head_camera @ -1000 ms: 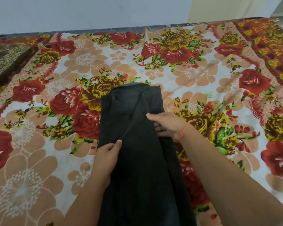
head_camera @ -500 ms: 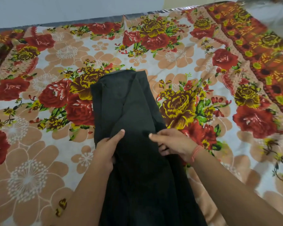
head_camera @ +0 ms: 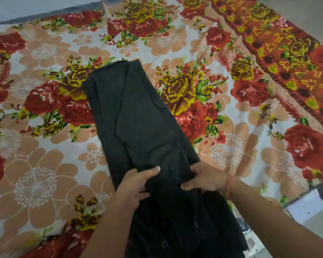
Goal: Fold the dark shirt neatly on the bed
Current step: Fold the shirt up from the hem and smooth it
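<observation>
Both hands pinch dark shirt (head_camera: 138, 116) near end: left hand (head_camera: 132, 185), right hand (head_camera: 207, 178). Long axis runs away (collar end far).

Dark charcoal shirt (head_camera: 138, 116); red, yellow, peach floral bedsheet (head_camera: 45, 174)

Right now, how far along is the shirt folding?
Done: the dark shirt lies on the floral bedsheet, sides folded in to a long narrow strip. In hand: the left hand and right hand both grip the fabric across its near part. Left: the crosswise folds; the strip is at full length, its buttoned near end not yet folded up.
</observation>
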